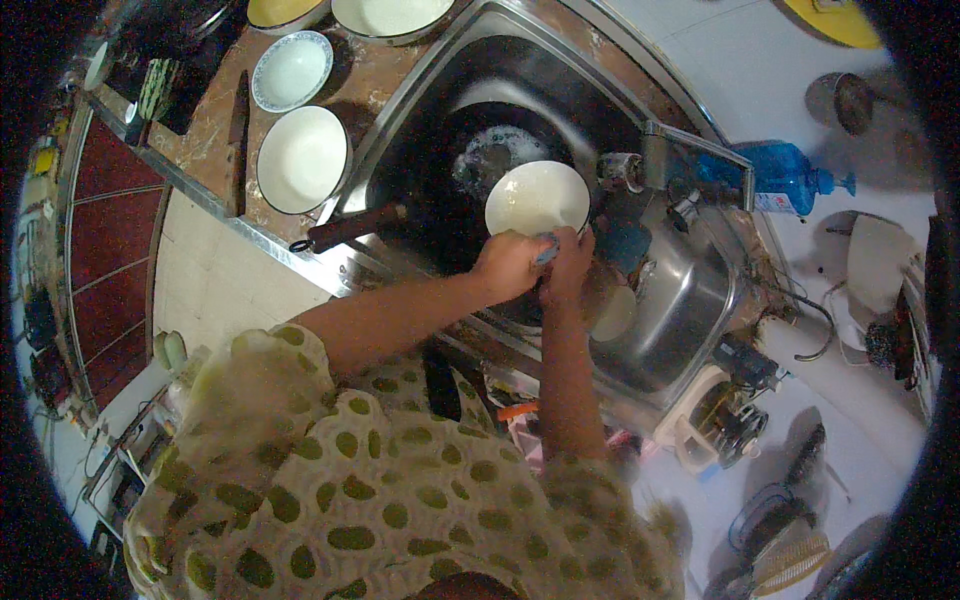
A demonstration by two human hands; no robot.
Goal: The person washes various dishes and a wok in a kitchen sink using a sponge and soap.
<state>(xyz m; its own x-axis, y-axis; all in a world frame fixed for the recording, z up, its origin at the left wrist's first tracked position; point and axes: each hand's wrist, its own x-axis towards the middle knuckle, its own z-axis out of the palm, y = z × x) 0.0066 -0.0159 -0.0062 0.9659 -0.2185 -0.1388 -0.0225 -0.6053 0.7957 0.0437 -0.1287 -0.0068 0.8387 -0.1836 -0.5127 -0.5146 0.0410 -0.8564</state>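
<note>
A white bowl (536, 196) with a dark rim is tilted over the double stainless-steel sink, its inside facing up. My left hand (514, 264) is closed at its near edge, beside a small grey-blue thing (547, 247), perhaps a scrubber. My right hand (568, 262) grips the same near edge, touching my left hand. Which hand has the small thing cannot be told. Beneath the bowl, a dark pan with soapy water (491, 154) sits in the larger basin, its handle (356, 227) pointing left. A pale round dish (613, 313) lies in the smaller basin, partly behind my right arm.
Left of the sink, a white bowl (304, 159), a blue-rimmed bowl (292, 71) and a knife (238, 142) lie on the brown counter (202, 135). More bowls stand at the top. A metal cup (622, 171) is by the sink divider; a blue pump bottle (784, 180) is at the right.
</note>
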